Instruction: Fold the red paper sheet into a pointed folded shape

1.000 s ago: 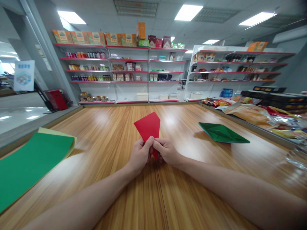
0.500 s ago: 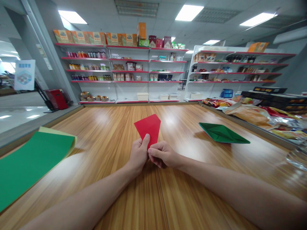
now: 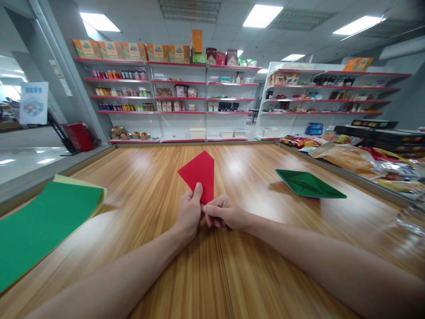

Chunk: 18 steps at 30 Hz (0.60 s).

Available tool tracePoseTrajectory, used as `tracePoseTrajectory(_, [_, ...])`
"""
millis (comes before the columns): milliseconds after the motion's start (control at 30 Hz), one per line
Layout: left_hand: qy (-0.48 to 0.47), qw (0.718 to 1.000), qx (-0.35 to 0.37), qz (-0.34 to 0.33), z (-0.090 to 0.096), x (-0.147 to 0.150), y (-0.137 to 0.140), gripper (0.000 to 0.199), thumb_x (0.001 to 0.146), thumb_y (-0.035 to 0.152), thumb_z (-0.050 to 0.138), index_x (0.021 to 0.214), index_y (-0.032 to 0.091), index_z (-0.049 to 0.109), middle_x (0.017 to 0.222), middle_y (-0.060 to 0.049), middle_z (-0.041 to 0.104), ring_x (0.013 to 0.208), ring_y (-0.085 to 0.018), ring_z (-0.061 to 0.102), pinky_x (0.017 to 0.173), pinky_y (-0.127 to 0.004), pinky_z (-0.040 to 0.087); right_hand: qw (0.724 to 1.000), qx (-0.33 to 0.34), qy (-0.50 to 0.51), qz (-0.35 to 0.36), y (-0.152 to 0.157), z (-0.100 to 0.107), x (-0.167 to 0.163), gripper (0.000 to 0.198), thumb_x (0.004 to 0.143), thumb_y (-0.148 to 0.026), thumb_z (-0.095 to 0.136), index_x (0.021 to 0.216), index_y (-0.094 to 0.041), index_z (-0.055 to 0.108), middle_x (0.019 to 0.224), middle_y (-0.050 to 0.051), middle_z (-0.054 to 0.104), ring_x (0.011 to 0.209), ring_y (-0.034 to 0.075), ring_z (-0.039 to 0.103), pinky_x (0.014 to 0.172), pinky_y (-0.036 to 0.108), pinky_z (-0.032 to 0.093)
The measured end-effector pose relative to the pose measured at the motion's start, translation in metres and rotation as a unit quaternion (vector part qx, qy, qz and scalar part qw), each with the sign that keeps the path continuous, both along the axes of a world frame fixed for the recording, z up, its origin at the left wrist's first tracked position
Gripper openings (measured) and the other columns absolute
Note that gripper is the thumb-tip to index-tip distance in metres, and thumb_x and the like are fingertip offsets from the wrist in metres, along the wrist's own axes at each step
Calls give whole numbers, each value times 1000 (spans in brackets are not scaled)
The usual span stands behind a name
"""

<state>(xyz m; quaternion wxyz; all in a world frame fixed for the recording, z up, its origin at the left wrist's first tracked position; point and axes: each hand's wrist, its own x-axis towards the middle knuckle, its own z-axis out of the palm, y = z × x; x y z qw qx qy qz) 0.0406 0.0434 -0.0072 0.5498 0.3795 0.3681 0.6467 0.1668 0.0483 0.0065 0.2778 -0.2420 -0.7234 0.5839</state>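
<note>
A red sheet of folded paper (image 3: 201, 172), kite-shaped with its narrow end down, stands tilted up above the middle of the table. My left hand (image 3: 190, 211) is closed on its lower left part, the thumb lying flat across the front face. At the paper's narrow bottom end, my right hand (image 3: 225, 213) is closed in a pinch, thumb against the curled fingers. The two hands touch or nearly touch there, and they hide the paper's lowest tip.
Green and yellow paper sheets (image 3: 49, 230) lie at the left of the wooden table (image 3: 159, 274). A folded green paper piece (image 3: 308, 184) rests at the right. Beyond the right edge are snack packets (image 3: 352, 161) and a clear glass object (image 3: 411, 219). Stocked shelves (image 3: 181, 98) stand behind.
The red paper has shifted slightly left and turned a little counterclockwise, its top now higher. My left hand has moved left with it; my right hand stays at the bottom tip.
</note>
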Motion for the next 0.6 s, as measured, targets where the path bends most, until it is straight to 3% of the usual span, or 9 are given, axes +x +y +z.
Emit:
tracePoseTrajectory(100, [-14,1000,7,27,1,-3,3,49,75,60,62,57,19,41,35,8,39,26,-6,33,27,-16,23,999,-35,2,3,2,0,-2,46,85,-48,50,56,-13,58,38,-5,43,30,4,33,29,17,21])
tracePoseTrajectory(267, [-36,999,12,32,5,-5,4,45,75,60,62,66,20,42,43,10,41,29,-4,31,28,-15,20,978,-104,94,-156,10,-6,-4,52,79,-58,55,48,-16,47,38,-6,39,30,4,28,29,18,17])
tracePoseTrajectory(333, [-34,999,8,18,7,-4,2,47,75,61,61,65,19,43,43,10,41,29,-4,31,28,-15,21,978,-68,67,-187,12,-7,-3,55,78,-61,54,47,-16,47,36,-6,36,30,4,26,30,19,16])
tracePoseTrajectory(433, [-22,1000,-3,-10,7,-2,0,49,72,63,63,62,19,43,41,8,42,28,-5,34,28,-15,23,984,55,-16,-167,11,-8,-3,61,81,-65,49,45,-15,52,35,-4,38,33,5,31,34,20,21])
tracePoseTrajectory(600, [-28,999,-20,0,7,0,2,50,70,67,62,68,19,48,44,7,47,29,-6,38,29,-18,28,963,203,-93,-152,2,-7,-4,64,91,-56,36,46,-15,55,39,-1,45,38,7,41,41,21,31])
